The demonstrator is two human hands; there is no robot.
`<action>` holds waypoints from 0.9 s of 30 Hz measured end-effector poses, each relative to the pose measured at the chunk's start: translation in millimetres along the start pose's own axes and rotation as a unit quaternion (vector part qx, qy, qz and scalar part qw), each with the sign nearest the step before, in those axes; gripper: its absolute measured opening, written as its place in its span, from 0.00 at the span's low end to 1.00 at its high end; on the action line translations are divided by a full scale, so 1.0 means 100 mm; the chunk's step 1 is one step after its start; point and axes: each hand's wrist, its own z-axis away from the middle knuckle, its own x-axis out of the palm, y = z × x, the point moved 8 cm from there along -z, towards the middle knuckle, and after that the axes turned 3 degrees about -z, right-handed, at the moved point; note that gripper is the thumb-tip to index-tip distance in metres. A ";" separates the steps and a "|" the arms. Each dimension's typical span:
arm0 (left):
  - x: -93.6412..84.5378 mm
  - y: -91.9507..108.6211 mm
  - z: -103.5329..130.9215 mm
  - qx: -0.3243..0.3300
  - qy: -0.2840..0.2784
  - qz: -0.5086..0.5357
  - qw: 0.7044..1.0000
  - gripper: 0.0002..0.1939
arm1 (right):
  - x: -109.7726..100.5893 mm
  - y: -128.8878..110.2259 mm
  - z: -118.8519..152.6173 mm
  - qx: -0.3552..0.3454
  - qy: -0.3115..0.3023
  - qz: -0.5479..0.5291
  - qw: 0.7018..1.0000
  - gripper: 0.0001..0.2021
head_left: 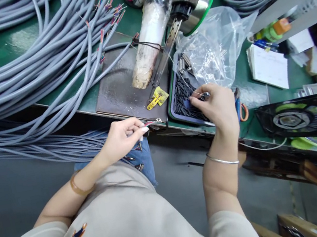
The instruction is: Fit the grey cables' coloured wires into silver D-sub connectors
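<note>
My left hand (126,137) is closed on the end of a cable, near the table's front edge. Thin coloured wires and a small metal connector (157,121) stick out past its fingertips. Over the right side of a tray (172,112) of small black pieces (183,94), my right hand (214,104) has thumb and fingers pinched together. A thin pale wire (180,74) runs down to those fingertips; whatever else they grip is too small to tell. Left of the tray, a yellow clip (153,102) lies on a dark board (119,88).
Grey cables (31,75) cover the left of the green table. A wrapped stand (152,29) rises above the board. Behind the tray are a plastic bag (213,47) and a wire spool (201,11). Scissors (243,111), a paper pad (268,66) and a black fan (298,119) lie to the right.
</note>
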 end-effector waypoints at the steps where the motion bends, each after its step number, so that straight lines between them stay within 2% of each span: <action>1: -0.05 0.00 0.00 -0.001 0.012 0.003 1.000 0.13 | -0.01 -0.02 0.00 0.004 0.003 -0.003 1.000 0.09; 3: -0.09 0.00 0.01 0.001 0.021 0.014 1.000 0.13 | -0.10 -0.05 0.03 0.030 0.042 -0.019 0.999 0.09; 6: -0.07 0.00 0.03 0.010 0.028 0.022 0.999 0.12 | -0.32 -0.17 0.18 0.084 0.146 -0.058 0.984 0.06; 7: -0.06 0.00 0.04 0.015 0.033 0.017 0.999 0.11 | -0.40 -0.25 0.25 0.094 0.180 -0.071 0.976 0.05; 9: -0.05 0.02 0.04 0.026 0.049 -0.008 0.998 0.10 | -0.49 -0.49 0.41 0.108 0.208 -0.113 0.965 0.05; 10: -0.05 0.04 0.04 0.032 0.058 -0.021 0.998 0.10 | -0.52 -0.59 0.51 0.120 0.232 -0.176 0.949 0.03; 11: -0.06 0.06 0.03 0.038 0.065 -0.032 0.997 0.10 | -0.50 -0.71 0.59 0.125 0.224 -0.225 0.940 0.02; 13: -0.06 0.10 0.02 0.047 0.074 -0.046 0.995 0.11 | -0.28 -1.01 0.66 0.119 0.106 -0.300 0.940 0.02; 15: -0.06 0.14 0.02 0.048 0.072 -0.055 0.995 0.11 | -0.14 -1.20 0.73 0.115 0.068 -0.331 0.934 0.03; 16: -0.05 0.16 0.02 0.048 0.066 -0.059 0.995 0.11 | -0.08 -1.24 0.76 0.122 0.070 -0.330 0.933 0.04; 19: -0.02 0.19 0.03 0.047 0.040 -0.062 0.996 0.10 | 0.06 -1.23 0.76 0.146 0.077 -0.323 0.932 0.07; 22: -0.02 0.19 0.03 0.041 0.034 -0.044 0.998 0.10 | 0.21 -1.16 0.71 0.158 0.045 -0.378 0.911 0.07; 25: -0.05 0.18 0.03 0.044 0.052 -0.047 0.997 0.10 | 0.24 -1.12 0.70 0.162 0.043 -0.438 0.883 0.06; 27: -0.06 0.18 0.03 0.050 0.059 -0.059 0.995 0.11 | 0.22 -1.11 0.70 0.164 0.053 -0.449 0.876 0.06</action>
